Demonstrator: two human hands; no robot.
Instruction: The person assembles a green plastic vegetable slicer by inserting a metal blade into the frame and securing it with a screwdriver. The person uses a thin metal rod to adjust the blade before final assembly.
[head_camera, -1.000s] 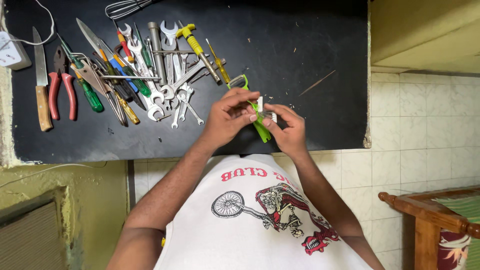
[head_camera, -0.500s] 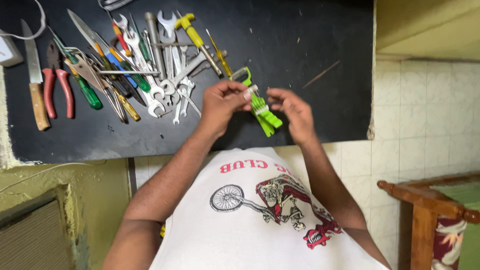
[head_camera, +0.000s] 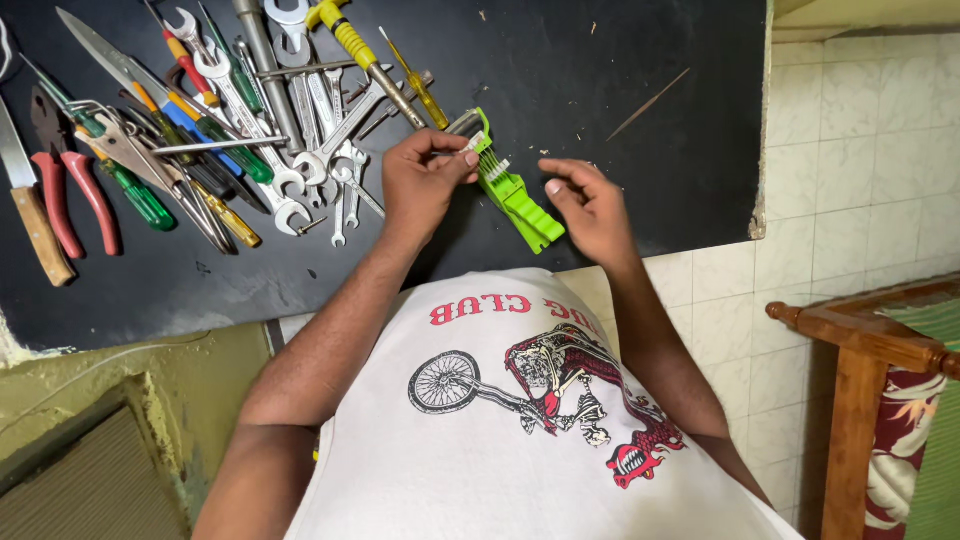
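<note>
A bright green plastic hand tool (head_camera: 520, 200) with a grey metal head lies slanted on the black countertop (head_camera: 600, 80). My left hand (head_camera: 425, 185) pinches its upper end beside the metal head, thumb and fingertips closed on it. Just to the right of the green handle hovers my right hand (head_camera: 590, 205), with its fingers spread and curled and nothing in it. Whether its thumb touches the handle I cannot tell. Both forearms reach up from my white printed shirt (head_camera: 520, 420).
A heap of spanners (head_camera: 300, 130), screwdrivers (head_camera: 140, 195), a yellow-handled screwdriver (head_camera: 350, 40), red-handled pliers (head_camera: 70, 190) and a wooden-handled knife (head_camera: 35, 220) covers the counter's left part. A thin stick (head_camera: 648, 103) lies to the right. Wooden furniture (head_camera: 860, 400) stands at the lower right.
The green tool has moved up and away from my body onto the counter. My right hand has let go of it and drawn aside; my left hand still grips its head end.
</note>
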